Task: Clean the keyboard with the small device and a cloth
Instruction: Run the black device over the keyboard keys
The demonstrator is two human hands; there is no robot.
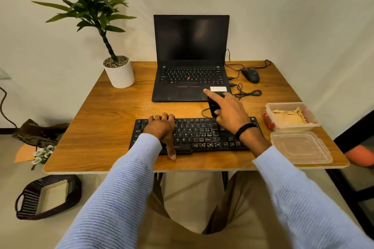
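A dusty black keyboard (202, 135) lies on the wooden table (101, 127) in front of me. My left hand (164, 129) grips its left part, fingers curled over the far edge and thumb at the near edge. My right hand (228, 111) holds a small black device (213, 107) above the keyboard's far edge, with the index finger stretched out along its top. A yellowish cloth (287, 116) lies in an open plastic box (291, 126) at the right.
An open black laptop (191, 66) stands behind the keyboard. A wired mouse (251, 75) and loose cables (247, 93) lie to its right. A potted plant (119, 70) is at back left. The box's lid (301, 147) rests at the near right corner.
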